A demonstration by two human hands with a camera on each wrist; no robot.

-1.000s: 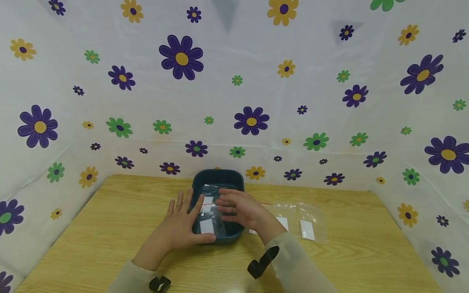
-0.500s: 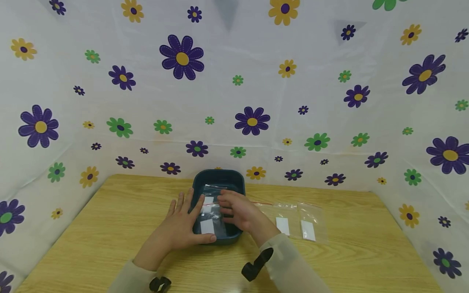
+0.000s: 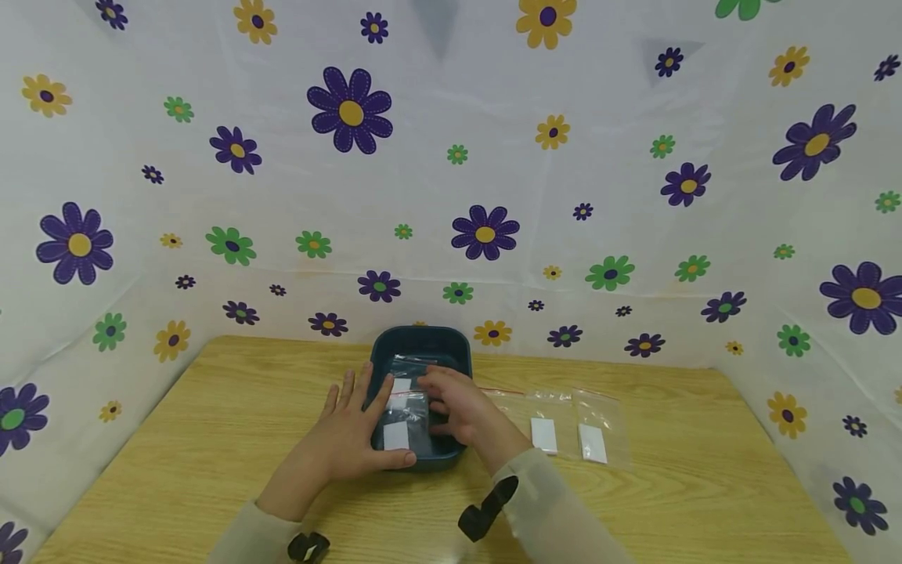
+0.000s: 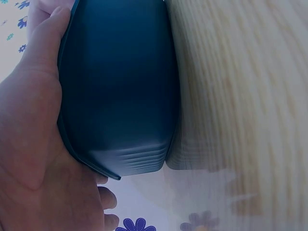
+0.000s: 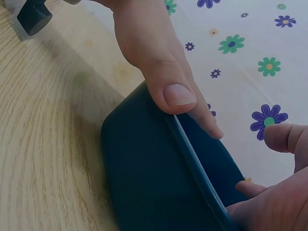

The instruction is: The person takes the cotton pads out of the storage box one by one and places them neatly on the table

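Observation:
A dark teal plastic tub (image 3: 451,453) stands on the wooden table. My left hand (image 3: 337,440) rests spread along its left and front rim, and its thumb presses the near rim in the right wrist view. Inside lie clear zip bags with white cards: a front zip bag (image 3: 416,439) and another zip bag (image 3: 405,366) behind it. My right hand (image 3: 461,407) reaches over the right rim, fingers loosely bent at the front bag's right edge. In the right wrist view, part of my right hand (image 5: 279,204) shows at the tub's opening; its fingertips are mostly hidden.
On the table right of the tub lie more clear zip bags with white cards, including a middle bag (image 3: 553,403) and a right-hand bag (image 3: 611,427). Another, with a red seal, is partly behind my right wrist. A flower-print cloth (image 3: 493,157) hangs behind the table (image 3: 669,486).
My right hand has shifted slightly left and down into the tub. The front bag's right edge now lies straighter. My left hand has stayed in place.

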